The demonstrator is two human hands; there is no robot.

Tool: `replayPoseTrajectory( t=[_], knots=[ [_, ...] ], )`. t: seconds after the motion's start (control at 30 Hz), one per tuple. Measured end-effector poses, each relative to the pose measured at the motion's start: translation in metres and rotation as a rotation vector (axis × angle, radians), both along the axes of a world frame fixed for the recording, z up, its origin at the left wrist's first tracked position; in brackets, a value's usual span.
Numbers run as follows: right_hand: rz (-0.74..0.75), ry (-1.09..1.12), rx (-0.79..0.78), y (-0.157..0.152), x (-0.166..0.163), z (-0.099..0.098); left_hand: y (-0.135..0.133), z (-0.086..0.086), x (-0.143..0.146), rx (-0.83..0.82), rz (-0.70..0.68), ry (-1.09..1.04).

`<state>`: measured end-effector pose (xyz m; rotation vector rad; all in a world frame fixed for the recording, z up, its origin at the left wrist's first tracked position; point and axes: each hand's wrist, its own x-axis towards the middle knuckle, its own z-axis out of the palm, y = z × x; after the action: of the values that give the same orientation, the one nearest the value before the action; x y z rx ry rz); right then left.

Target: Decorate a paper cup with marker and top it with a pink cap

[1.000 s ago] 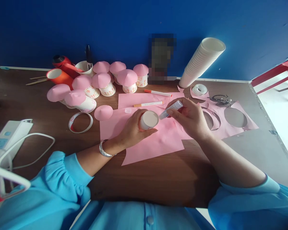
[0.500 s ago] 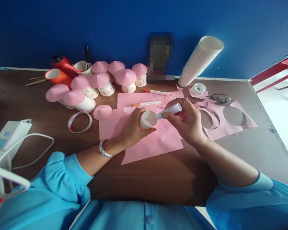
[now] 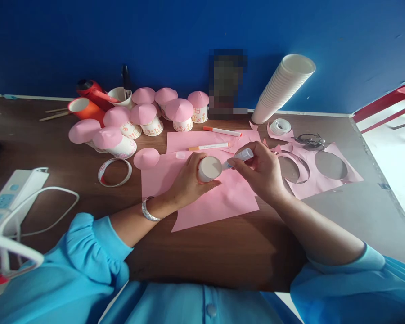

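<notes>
My left hand [image 3: 189, 182] is wrapped round a small white paper cup [image 3: 209, 168], tipped on its side with its flat bottom facing me. My right hand [image 3: 261, 173] pinches a clear glue tube [image 3: 239, 158] whose tip touches the cup's bottom rim. Both hands hover over a pink paper sheet [image 3: 219, 198] on the brown table. A loose pink paper cone [image 3: 146, 158] lies just left of the sheet. A small clear cap [image 3: 180, 155] rests on the sheet near my left fingers.
Several cups topped with pink cones [image 3: 145, 118] stand at the back, by an orange cup [image 3: 84, 108]. A cup stack [image 3: 283, 87] leans on the blue wall. Markers [image 3: 222, 131], tape rolls [image 3: 281, 126] [image 3: 114, 172], scissors [image 3: 309, 140], cut pink paper [image 3: 327, 166] and a power strip [image 3: 6, 198] lie around.
My right hand brought the glue tube down and left until its tip met the cup's bottom, then shifted it slightly along the rim. My left hand kept holding the cup.
</notes>
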<state>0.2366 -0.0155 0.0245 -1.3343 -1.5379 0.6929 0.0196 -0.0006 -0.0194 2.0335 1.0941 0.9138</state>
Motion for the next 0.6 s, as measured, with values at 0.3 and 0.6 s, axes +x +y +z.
replayPoseTrajectory(
  t=[0.3, 0.6],
  knots=[
    [-0.011, 0.076, 0.108, -0.0059, 0.0001, 0.0046, -0.0007, -0.0023, -0.0048, 0.089, -0.141, 0.016],
    [-0.033, 0.001, 0.047, -0.0020, 0.0016, -0.0007, 0.0010, -0.0045, -0.0041, 0.038, -0.075, -0.010]
  ],
)
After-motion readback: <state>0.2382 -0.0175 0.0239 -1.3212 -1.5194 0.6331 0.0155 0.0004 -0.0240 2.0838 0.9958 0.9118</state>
